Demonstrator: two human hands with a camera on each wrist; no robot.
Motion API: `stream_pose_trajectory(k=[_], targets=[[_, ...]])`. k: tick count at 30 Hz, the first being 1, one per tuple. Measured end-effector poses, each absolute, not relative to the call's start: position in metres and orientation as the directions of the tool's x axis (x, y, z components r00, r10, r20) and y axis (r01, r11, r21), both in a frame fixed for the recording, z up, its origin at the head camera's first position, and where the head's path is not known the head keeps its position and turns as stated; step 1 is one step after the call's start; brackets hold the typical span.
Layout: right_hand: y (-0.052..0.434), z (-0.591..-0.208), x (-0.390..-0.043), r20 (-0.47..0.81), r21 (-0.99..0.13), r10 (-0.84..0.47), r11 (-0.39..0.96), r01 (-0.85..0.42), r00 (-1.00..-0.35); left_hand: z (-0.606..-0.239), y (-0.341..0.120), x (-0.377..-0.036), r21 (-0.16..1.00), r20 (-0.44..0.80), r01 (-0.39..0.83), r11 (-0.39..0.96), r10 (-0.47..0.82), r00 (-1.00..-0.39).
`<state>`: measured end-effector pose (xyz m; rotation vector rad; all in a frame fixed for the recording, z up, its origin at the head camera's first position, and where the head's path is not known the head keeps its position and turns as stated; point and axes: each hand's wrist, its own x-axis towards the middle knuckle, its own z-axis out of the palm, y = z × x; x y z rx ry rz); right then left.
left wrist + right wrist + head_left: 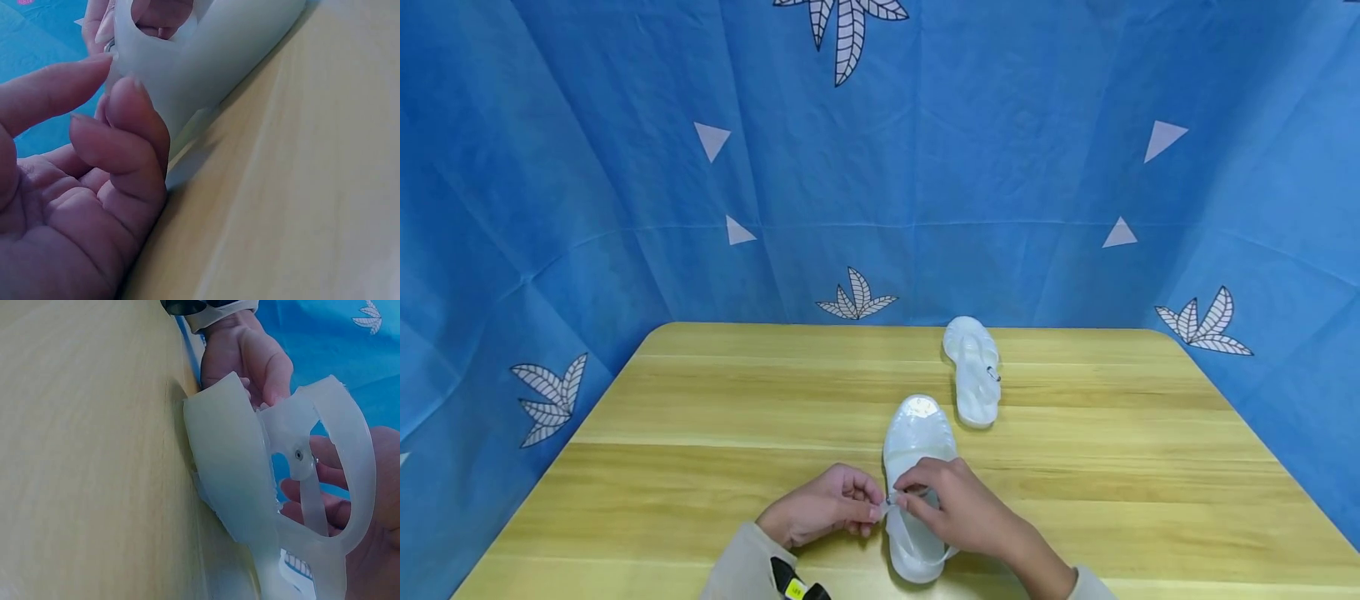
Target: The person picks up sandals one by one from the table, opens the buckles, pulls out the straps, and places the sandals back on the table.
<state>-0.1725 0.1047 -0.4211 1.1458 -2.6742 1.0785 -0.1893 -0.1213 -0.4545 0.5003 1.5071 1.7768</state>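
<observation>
A translucent white sandal (pixel 919 429) lies on the wooden table, toe pointing away and heel toward me. Its ankle strap (pixel 361 469) loops up over the heel, with a small metal rivet (pixel 298 455) at its side. On the sandal's left, my left hand (pixel 831 504) pinches the strap's end between thumb and index finger, the other fingers curled below. Reaching across from the right, my right hand (pixel 958 504) pinches the strap by its small metal buckle (pixel 891 498). The right fingers show partly behind the strap in the right wrist view.
A second white sandal (pixel 976 375) lies farther back, slightly right, its metal buckle (pixel 993 373) showing. Behind the wooden table (pixel 700 417) hangs a blue cloth (pixel 1000 167) printed with leaves and triangles. A black band with a yellow patch (pixel 795 588) circles the left sleeve.
</observation>
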Motion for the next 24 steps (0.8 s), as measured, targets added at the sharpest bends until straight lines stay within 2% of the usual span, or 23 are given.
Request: stream_pose_trajectory(k=[8, 16, 24], targets=[[0.1034, -0.4203, -0.1719, 0.271, -0.601, -0.617, 0.491, -0.63, -0.739, -0.4568, -0.1222, -0.1894, 0.959, -0.166, -0.282, -0.033, 0.742, -0.65], [0.1025, -0.4177, -0.1691, 0.204, -0.669, -0.58, 0.505, -0.545, -0.789, -0.4563, -0.1201, -0.1896, 0.96, -0.159, -0.278, -0.039, 0.742, -0.651], [0.1027, -0.4165, -0.1677, 0.189, -0.684, -0.571, 0.507, -0.524, -0.799, -0.4527, -0.1183, -0.1887, 0.961, -0.158, -0.273, -0.041, 0.731, -0.664]])
